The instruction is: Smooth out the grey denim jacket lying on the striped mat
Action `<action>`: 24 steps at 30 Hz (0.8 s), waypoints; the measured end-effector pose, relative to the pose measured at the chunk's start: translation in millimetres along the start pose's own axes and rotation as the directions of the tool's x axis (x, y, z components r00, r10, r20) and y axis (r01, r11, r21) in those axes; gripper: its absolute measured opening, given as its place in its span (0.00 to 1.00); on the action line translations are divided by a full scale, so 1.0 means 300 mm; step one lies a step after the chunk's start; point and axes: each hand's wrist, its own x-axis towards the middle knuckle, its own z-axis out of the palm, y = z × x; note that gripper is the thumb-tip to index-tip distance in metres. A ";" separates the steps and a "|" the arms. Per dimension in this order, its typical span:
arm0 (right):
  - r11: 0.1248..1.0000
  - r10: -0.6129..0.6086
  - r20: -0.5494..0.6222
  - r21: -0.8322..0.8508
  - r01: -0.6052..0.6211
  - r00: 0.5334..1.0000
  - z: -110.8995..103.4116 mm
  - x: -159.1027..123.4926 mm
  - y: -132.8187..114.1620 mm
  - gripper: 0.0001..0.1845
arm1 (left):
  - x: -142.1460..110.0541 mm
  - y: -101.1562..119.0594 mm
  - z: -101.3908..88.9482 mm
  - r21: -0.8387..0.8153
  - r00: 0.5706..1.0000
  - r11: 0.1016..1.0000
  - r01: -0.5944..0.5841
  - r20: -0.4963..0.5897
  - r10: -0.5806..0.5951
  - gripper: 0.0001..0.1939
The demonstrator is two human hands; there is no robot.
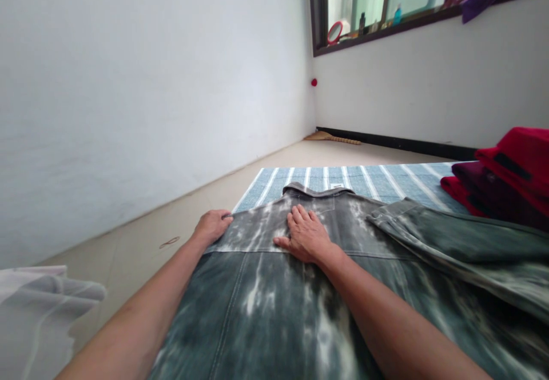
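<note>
A dark green-grey jacket with pale tie-dye streaks lies back side up, its collar at the far end. One sleeve is folded in across the right part of the back. My left hand is closed on the jacket's left shoulder edge, fingers pinching the cloth. Flat on the upper back, my right hand rests with its fingers spread. Beneath the jacket is a blue cloth with white stripes, seen beyond the collar.
Folded red and maroon clothes are stacked at the right. Pale sheer fabric hangs at the lower left. A thin brown loop and a straw-coloured hand broom lie on the floor. A window sill holds a red-rimmed mirror and bottles.
</note>
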 end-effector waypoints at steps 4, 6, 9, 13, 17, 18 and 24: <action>1.000 -0.001 -0.011 -0.002 0.001 1.000 0.000 0.000 -0.001 0.46 | 0.004 0.001 -0.009 0.048 0.999 0.998 0.031 -0.014 -0.031 0.15; 1.000 -0.004 -0.018 -0.005 0.004 1.000 0.000 -0.001 -0.002 0.46 | -0.002 0.006 -0.009 0.061 0.998 0.997 0.048 -0.040 -0.046 0.14; 1.000 -0.007 -0.023 -0.008 0.007 1.000 0.001 -0.003 -0.002 0.46 | -0.016 0.010 -0.006 0.069 0.995 0.996 0.056 -0.081 -0.050 0.12; 1.000 -0.006 -0.026 -0.001 0.006 1.000 0.001 -0.004 -0.002 0.46 | -0.031 0.011 -0.004 0.071 0.993 0.996 0.052 -0.112 -0.044 0.09; 1.000 -0.001 -0.014 -0.003 0.001 1.000 -0.001 -0.001 -0.001 0.46 | -0.036 0.013 -0.006 0.096 0.993 0.994 0.048 -0.115 -0.037 0.09; 1.000 0.000 -0.009 -0.003 0.000 1.000 -0.001 0.000 -0.001 0.46 | -0.035 0.014 -0.006 0.103 0.993 0.994 0.045 -0.115 -0.033 0.09; 1.000 0.000 -0.018 0.012 0.000 1.000 0.001 0.001 0.001 0.47 | -0.018 0.002 -0.007 0.116 0.997 0.993 0.035 -0.075 -0.026 0.15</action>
